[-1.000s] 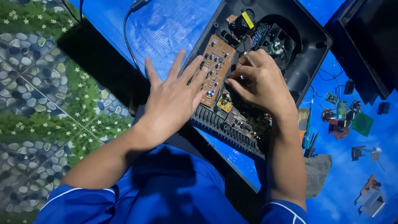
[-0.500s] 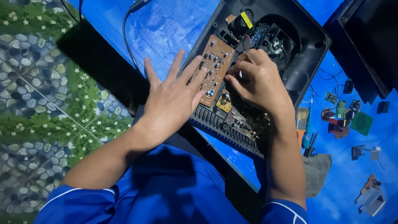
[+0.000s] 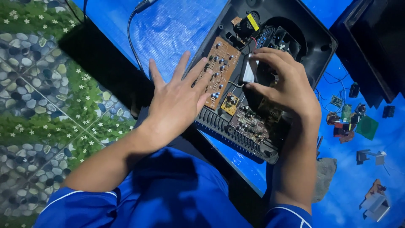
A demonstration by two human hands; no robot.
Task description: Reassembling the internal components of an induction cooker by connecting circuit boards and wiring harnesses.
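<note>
A small rectangular yellow label (image 3: 253,21) with a dark stripe was seen atop a black component inside the opened casing (image 3: 320,42); no packages, signs or screens were seen.

Both forearms reach away from the body, bare below blue short sleeves. Left hand (image 3: 177,103) lies flat, palm down, fingers spread and straight, pointing far-right. Right hand (image 3: 287,86) is curled, wrist bent, thumb and fingertips (image 3: 253,55) pinched together toward the left, knuckles up.
</note>
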